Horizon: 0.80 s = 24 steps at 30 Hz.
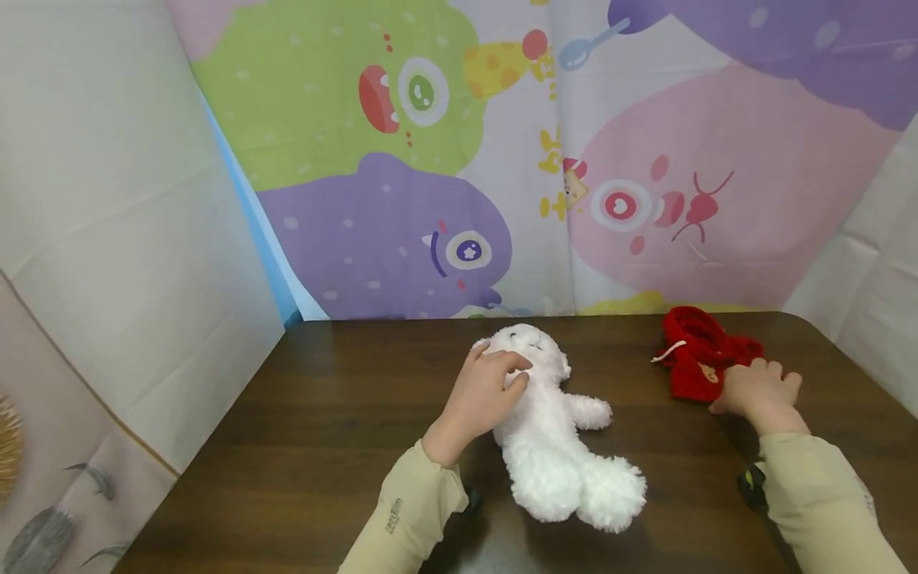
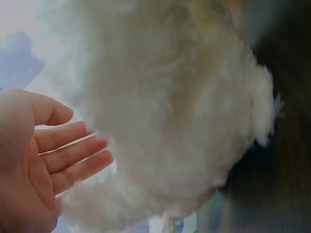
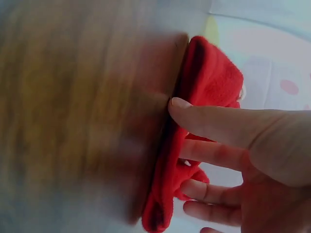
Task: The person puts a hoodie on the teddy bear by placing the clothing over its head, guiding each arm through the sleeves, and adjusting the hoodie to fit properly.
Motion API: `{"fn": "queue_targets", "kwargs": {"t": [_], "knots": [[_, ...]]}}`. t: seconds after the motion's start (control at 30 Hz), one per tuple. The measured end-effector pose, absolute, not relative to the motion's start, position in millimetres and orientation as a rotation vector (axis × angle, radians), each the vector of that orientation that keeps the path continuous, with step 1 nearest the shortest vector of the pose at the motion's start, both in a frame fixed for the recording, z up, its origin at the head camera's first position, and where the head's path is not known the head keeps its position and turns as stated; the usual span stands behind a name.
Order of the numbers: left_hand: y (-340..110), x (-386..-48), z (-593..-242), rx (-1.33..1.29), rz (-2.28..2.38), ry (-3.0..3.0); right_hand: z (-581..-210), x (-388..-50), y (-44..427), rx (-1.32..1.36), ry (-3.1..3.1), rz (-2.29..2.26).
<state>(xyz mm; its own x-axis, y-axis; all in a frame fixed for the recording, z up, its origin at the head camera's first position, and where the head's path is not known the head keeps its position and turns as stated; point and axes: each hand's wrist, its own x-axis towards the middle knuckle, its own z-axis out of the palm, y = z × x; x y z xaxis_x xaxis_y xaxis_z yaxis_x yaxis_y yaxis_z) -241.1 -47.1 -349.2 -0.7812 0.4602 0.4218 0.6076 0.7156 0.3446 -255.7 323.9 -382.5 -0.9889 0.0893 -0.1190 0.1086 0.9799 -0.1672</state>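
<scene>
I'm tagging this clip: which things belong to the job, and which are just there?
Apparently the job:
white plush toy, at the left hand
red garment, at the right hand

Just surroundings:
cartoon backdrop
white sheet
brown table

The head camera looks forward and down across the worktop (image 1: pixel 323 446) toward the printed sheet (image 1: pixel 402 239). The left wrist camera faces the left fingers (image 2: pixel 73 155) and white toy (image 2: pixel 160 111) at close range. The right wrist camera, also close, faces the right fingers (image 3: pixel 214 124) and red garment (image 3: pixel 216 77). The head view shares the toy with the left view, the garment with the right.
</scene>
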Motion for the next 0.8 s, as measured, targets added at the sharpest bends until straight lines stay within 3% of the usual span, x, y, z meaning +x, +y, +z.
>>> {"fn": "queue_targets", "kwargs": {"t": [0.2, 0.4, 0.8], "knots": [[-34, -240, -351, -0.941, -0.945, -2.67, -382, -261, 315, -0.047, 3.04, -0.264], [-22, -239, -353, -0.928, -1.183, -2.748, -382, -259, 295, -0.273, 3.072, -0.614], [0, -241, -354, -0.817, -1.015, -2.977, -360, -242, 247, -0.424, 2.744, -1.412]]}}
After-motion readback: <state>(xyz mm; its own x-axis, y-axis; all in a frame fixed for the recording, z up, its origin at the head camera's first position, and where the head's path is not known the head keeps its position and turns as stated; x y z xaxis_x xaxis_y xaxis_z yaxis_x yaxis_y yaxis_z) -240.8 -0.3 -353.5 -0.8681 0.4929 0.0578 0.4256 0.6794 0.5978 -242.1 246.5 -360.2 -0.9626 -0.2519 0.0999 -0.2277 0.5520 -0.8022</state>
